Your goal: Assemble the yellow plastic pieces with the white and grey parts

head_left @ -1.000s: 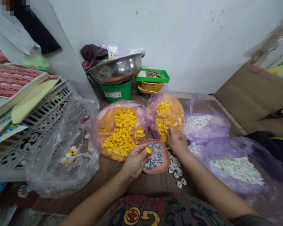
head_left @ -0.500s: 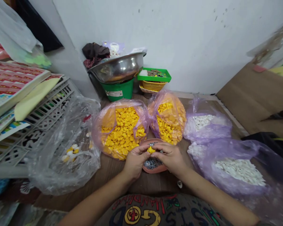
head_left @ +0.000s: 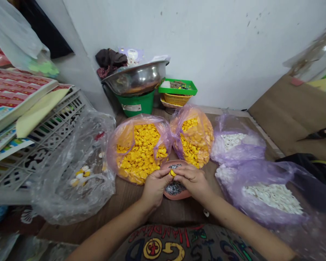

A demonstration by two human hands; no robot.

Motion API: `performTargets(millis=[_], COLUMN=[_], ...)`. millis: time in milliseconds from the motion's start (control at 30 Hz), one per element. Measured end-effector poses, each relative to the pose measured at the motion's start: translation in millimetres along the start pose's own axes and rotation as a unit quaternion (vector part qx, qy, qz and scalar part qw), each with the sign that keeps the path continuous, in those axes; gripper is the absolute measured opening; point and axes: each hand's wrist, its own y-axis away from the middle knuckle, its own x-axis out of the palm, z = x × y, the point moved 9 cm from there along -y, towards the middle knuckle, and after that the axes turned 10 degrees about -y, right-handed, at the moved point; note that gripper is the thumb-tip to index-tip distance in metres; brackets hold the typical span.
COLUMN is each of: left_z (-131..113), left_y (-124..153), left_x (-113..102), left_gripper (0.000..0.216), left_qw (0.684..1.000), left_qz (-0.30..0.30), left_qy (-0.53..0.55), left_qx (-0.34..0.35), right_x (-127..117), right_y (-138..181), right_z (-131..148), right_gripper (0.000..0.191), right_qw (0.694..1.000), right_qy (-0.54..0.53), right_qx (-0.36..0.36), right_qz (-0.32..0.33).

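Note:
My left hand [head_left: 154,186] and my right hand [head_left: 193,180] meet over a small pink dish [head_left: 176,193] of tiny grey-and-white bits. Both pinch a small yellow piece [head_left: 172,173] between their fingertips. Just behind the hands stand two purple bags of yellow pieces, one on the left [head_left: 138,148] and one on the right [head_left: 193,136]. To the right lie purple bags of white pieces, one farther away [head_left: 235,143] and one closer to me [head_left: 271,195].
A clear plastic bag [head_left: 76,170] with a few yellow and white pieces lies at the left, beside a white lattice crate [head_left: 43,145] stacked with printed sheets. By the wall stand a steel bowl [head_left: 134,78] on a green bucket [head_left: 136,103] and a green tray [head_left: 178,87].
My right hand left the right-hand yellow bag and came in over the dish, covering the loose white pieces beside it. Both hands now pinch the yellow piece that my left hand held alone.

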Motion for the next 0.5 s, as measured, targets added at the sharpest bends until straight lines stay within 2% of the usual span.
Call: performTargets(millis=[300, 500], left_z=[8, 5], left_y=[0, -1], left_x=[-12, -8], left_gripper=[0.031, 0.032], left_qw=[0.996, 0.998], left_qz=[-0.073, -0.044], left_qy=[0.016, 0.030], left_qx=[-0.041, -0.019], right_x=[5, 13], right_y=[1, 0], right_z=[-17, 3], right_gripper=[0.016, 0.019], right_qw=[1.000, 0.993], right_qy=[-0.004, 0.082], right_qx=[0.024, -0.066], right_qz=[0.005, 0.048])
